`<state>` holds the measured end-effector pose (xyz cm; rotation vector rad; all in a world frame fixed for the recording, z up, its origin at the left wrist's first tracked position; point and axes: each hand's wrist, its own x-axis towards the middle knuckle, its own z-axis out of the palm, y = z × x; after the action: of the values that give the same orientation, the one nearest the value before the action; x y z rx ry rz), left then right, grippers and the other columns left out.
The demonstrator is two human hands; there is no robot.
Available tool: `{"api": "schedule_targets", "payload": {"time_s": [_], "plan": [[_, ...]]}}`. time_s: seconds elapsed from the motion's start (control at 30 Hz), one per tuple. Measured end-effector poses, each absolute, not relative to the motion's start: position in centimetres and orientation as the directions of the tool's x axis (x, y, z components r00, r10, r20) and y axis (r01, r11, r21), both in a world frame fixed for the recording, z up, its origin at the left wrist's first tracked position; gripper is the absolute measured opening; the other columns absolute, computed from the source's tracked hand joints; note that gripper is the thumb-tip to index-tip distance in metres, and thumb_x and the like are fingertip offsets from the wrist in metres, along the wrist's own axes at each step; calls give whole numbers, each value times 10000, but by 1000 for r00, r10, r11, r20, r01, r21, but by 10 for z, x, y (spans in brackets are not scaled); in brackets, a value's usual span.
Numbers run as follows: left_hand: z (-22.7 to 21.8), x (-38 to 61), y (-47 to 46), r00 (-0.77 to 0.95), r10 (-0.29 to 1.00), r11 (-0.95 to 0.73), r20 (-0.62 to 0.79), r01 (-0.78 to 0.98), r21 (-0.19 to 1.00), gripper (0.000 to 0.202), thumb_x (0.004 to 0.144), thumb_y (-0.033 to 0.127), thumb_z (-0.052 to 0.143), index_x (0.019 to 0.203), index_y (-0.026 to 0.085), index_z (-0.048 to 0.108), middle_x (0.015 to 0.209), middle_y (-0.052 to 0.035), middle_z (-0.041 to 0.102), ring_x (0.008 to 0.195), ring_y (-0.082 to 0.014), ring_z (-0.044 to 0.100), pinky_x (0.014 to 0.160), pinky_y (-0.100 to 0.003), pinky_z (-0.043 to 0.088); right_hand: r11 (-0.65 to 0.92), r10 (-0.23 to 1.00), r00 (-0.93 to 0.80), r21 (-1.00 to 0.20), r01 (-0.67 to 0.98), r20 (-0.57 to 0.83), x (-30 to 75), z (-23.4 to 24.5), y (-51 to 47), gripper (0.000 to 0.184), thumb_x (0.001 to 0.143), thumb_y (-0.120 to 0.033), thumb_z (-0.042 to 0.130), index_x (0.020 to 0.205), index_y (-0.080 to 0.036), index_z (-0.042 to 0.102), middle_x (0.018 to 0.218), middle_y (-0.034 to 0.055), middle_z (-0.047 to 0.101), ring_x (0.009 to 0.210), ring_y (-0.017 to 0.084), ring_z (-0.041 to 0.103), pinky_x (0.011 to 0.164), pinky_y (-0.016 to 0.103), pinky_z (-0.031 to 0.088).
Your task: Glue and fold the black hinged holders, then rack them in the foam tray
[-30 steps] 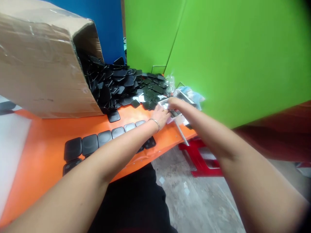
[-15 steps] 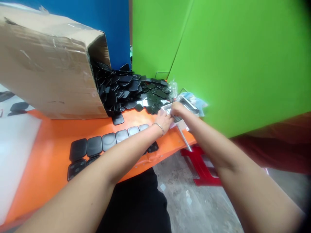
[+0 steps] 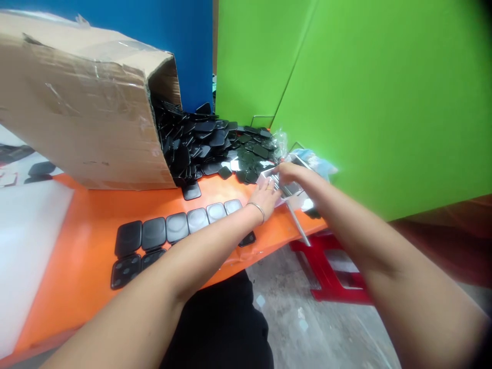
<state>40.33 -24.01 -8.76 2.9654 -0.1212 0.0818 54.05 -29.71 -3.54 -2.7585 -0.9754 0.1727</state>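
Wearing a ring and a bangle, my left hand (image 3: pixel 265 197) rests on the near left side of a small white box (image 3: pixel 262 177), its fingers over the wall. My right hand (image 3: pixel 287 173) reaches down into the box from above, fingers curled; their tips and anything between them are hidden. Thin items with pale edges stand inside, too small to name. Left of the hands, black square compact-like cases (image 3: pixel 177 227) lie open in a row on the orange table (image 3: pixel 96 207), partly covered by my left forearm.
A large cardboard box (image 3: pixel 88 113) lies on its side at the left, with a heap of black square pieces (image 3: pixel 211 136) spilling out. Clear plastic bags (image 3: pixel 317 163) sit behind the white box. A green panel (image 3: pixel 365 102) rises behind; a red stool (image 3: pixel 334 277) stands below the table edge.
The view has shifted slightly, so everything appears a little further right. My left fingers lie more stretched along the white box; my right hand stays in it.
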Motion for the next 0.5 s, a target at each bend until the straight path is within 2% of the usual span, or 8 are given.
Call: {"api": "schedule_targets", "payload": {"time_s": [0.17,0.27,0.4,0.5], "plan": [[-89,400,-240,998,-3,-982,65,-15,189,505,924,117,346,1402,266,405,1538,-130,226,1424,-333,150,1071,-494,311,-772,635,740,-147,619,-222,550,-25,-287,155,775,-224,633,842,-101,700,745,75,670,717,150,575,661,241,415],[-85,400,-242,998,37,-988,49,29,153,530,923,132,366,1413,332,381,1537,-107,234,1420,-356,144,1064,-521,301,-734,676,682,-173,657,-279,548,-28,-291,192,794,-248,614,897,-107,693,796,87,681,767,170,591,684,244,435],[-79,399,-243,997,33,-998,71,29,51,574,930,143,355,1443,393,291,1509,-78,310,1412,-323,189,1093,-566,206,-631,776,582,-300,715,-244,541,-40,-305,239,830,-290,559,992,-151,666,929,52,684,877,178,587,754,234,449],[-74,398,-244,997,47,-999,61,46,20,531,935,176,352,1419,394,346,1506,-57,323,1398,-314,224,1096,-571,181,-587,809,549,-326,741,-211,540,-39,-309,237,834,-269,521,995,-159,655,934,17,670,871,159,584,762,226,448]]}}
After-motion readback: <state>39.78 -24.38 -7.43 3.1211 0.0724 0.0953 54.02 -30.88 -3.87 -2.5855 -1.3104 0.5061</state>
